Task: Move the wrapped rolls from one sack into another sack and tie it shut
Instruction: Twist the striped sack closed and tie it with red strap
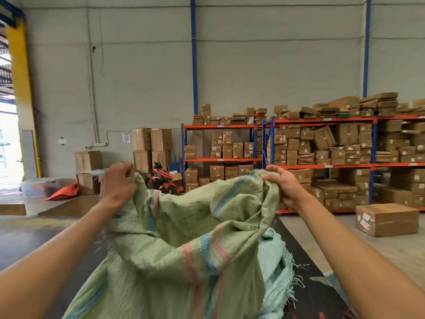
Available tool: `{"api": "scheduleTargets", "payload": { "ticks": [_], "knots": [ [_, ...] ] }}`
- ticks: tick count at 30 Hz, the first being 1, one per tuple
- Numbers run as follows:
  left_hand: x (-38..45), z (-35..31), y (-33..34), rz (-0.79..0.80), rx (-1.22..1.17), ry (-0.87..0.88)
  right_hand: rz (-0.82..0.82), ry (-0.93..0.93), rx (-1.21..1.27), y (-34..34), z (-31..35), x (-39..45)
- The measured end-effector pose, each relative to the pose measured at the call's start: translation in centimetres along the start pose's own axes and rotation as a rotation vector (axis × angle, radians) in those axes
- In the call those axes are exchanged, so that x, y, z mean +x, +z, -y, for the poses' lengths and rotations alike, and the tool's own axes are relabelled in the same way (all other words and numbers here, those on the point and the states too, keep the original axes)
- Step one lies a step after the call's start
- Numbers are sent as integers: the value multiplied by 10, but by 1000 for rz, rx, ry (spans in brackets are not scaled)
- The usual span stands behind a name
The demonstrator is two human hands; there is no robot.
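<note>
A pale green woven sack (pixel 184 249) with pink and blue stripes stands in front of me, its mouth held up and spread wide. My left hand (pixel 118 181) grips the left side of the rim. My right hand (pixel 284 185) grips the right side of the rim, the cloth bunched in its fingers. A second, lighter blue-green sack (pixel 276 268) with a frayed edge lies behind it on the right. No wrapped rolls show; the inside of the green sack is hidden by its folds.
A cardboard box (pixel 386 218) sits on the floor to the right. Orange and blue racks (pixel 322 165) full of boxes line the back wall. A red motorbike (pixel 162 179) and stacked boxes (pixel 151 148) stand behind the sack. A raised platform (pixel 46 204) lies to the left.
</note>
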State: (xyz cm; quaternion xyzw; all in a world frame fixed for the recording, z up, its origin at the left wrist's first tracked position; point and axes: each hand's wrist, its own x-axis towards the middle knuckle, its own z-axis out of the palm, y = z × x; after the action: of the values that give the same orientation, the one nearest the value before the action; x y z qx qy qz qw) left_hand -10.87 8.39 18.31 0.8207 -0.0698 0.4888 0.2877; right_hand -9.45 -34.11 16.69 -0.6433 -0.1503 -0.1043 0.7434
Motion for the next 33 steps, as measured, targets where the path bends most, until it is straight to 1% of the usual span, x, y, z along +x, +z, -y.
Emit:
{"api": "scheduleTargets", "payload": {
  "ticks": [1,2,3,4,5,6,7,8,9,10,11,13,14,15,16,17,18,19,20,21,22,24,25,26,27,28,29,30,31,33],
  "knots": [
    [0,13,0,16,84,82,-105,-63,-361,-9,-8,4],
    [0,27,-2,40,166,123,-210,-108,-705,-17,-15,7],
    [0,44,-5,62,258,133,-311,-154,-955,-23,-23,7],
    [-4,61,-6,97,347,135,-438,-182,-1110,-30,-30,8],
    [-9,77,-7,154,429,137,-586,-203,-1134,-34,-35,5],
    [-14,92,-6,232,483,126,-723,-228,-1067,-35,-37,1],
    [-19,103,-6,312,522,99,-833,-212,-960,-35,-35,0],
    [-22,109,-7,396,551,34,-898,-127,-837,-33,-31,-1],
    [-24,111,-9,467,560,-74,-918,-6,-716,-31,-28,0],
    [-23,112,-10,499,541,-190,-893,110,-617,-29,-25,1],
    [-21,111,-11,507,480,-308,-822,208,-494,-26,-21,4],
    [-13,98,-15,484,259,-554,-585,356,-210,-18,-14,9],
    [-8,91,-16,474,77,-665,-497,390,-130,-12,-10,11],
    [-4,80,-18,493,-181,-780,-430,394,-79,-6,-4,11],
    [-1,68,-22,551,-466,-852,-372,375,-37,0,4,12],
    [3,55,-28,602,-709,-871,-320,329,17,6,12,13],
    [9,45,-32,627,-875,-857,-259,272,75,11,20,14],
    [14,38,-34,621,-907,-813,-182,210,121,15,28,13],
    [20,36,-31,577,-880,-752,-101,158,156,17,33,15],
    [24,35,-29,505,-797,-670,-52,135,130,17,35,16],
    [27,33,-25,411,-636,-570,-41,121,26,17,35,19],
    [29,30,-19,194,-233,-373,-131,72,-389,10,30,21],
    [26,27,-21,107,-72,-318,-262,16,-617,7,28,18],
    [21,25,-24,37,49,-295,-444,-50,-792,0,23,15],
    [16,28,-26,-15,139,-304,-643,-81,-875,-6,20,8],
    [13,31,-28,-32,181,-325,-805,-78,-838,-14,15,2],
    [10,36,-28,-12,156,-359,-918,-30,-748,-24,10,-3],
    [8,42,-26,42,79,-406,-955,53,-675,-28,8,-11],
    [7,45,-24,131,-28,-472,-924,160,-585,-30,6,-16],
    [10,41,-23,354,-279,-643,-723,317,-413,-26,7,-20]
  ]
}}
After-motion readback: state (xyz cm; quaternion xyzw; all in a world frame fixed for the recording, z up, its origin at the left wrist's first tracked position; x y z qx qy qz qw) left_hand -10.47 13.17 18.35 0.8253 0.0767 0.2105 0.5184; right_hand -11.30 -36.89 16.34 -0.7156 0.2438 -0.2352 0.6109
